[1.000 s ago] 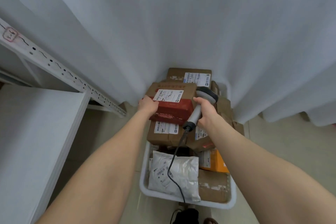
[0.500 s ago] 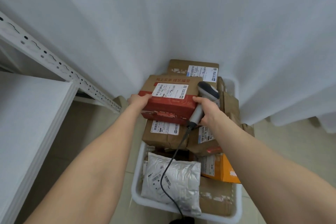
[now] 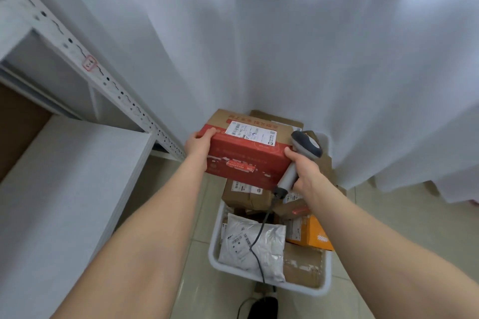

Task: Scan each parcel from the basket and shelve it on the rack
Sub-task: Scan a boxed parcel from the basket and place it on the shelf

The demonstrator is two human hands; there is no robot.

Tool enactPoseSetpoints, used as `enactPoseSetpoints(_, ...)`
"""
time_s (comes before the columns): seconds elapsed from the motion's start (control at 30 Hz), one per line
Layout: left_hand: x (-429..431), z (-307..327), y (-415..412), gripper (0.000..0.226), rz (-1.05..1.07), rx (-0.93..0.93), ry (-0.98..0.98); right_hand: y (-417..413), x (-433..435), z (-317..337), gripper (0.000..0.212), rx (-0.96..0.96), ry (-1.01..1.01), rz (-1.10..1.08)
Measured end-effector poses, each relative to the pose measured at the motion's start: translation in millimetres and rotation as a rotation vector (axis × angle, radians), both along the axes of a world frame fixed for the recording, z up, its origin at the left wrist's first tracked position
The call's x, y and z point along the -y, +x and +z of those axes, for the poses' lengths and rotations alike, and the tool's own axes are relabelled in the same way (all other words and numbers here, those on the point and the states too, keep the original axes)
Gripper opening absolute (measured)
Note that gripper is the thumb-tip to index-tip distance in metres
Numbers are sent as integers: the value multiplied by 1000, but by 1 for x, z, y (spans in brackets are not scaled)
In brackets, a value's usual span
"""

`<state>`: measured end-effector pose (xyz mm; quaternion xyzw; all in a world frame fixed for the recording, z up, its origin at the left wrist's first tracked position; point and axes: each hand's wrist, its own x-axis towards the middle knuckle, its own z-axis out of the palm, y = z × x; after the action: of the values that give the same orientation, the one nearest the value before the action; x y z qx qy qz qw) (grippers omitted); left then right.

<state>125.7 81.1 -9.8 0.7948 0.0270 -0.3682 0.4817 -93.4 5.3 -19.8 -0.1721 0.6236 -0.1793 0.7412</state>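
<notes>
A red and brown parcel [image 3: 246, 153] with a white shipping label on top is held above the white basket [image 3: 215, 256]. My left hand [image 3: 199, 145] grips its left end. My right hand [image 3: 305, 176] grips the grey handheld scanner [image 3: 305, 145] by its handle, and the thumb presses against the parcel's right end. The scanner's black cable hangs down into the basket. The basket holds several parcels: brown cartons [image 3: 246, 194], a silver mailer bag [image 3: 256, 246] and an orange box [image 3: 313, 235].
A white metal rack [image 3: 64, 171] stands on the left, with a flat shelf board and a perforated upright [image 3: 108, 80]. A white curtain [image 3: 285, 46] hangs behind the basket. The floor is tiled. A dark object [image 3: 261, 308] lies below the basket.
Both hands have lifted the red parcel higher off the pile in the basket and a little toward the left. The view has tilted upward and shows more of the rack.
</notes>
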Motion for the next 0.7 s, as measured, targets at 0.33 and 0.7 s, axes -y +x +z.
enactPoseSetpoints(0.33, -58, 134, -55, 59, -1, 12, -257, -53, -52, 115, 36, 63, -83, -16)
enactPoseSetpoints(0.7, -132, 294, -104, 33, 94, 285, -446, -93, -125, 241, 33, 286, -169, 19)
